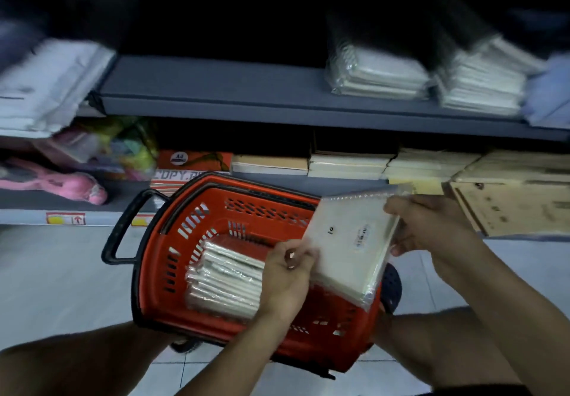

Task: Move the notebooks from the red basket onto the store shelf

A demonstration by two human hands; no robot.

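Note:
A red basket (160, 260) with a black handle stands on the floor below me. Inside it lies a stack of plastic-wrapped white notebooks (225, 281). Above the basket's right side I hold a wrapped pack of notebooks (348, 241), tilted. My left hand (287, 275) pinches its lower left edge and my right hand (431, 226) grips its right edge. On the grey store shelf (216, 87) above, two piles of similar wrapped notebooks (379, 71) lie at the right.
The shelf's left end carries white paper packs (46, 87). The lower shelf holds copy paper reams (191, 164), tan pads (348, 161), a cardboard box (509, 207) and pink items (55, 182). Pale floor tiles (55, 287) surround the basket.

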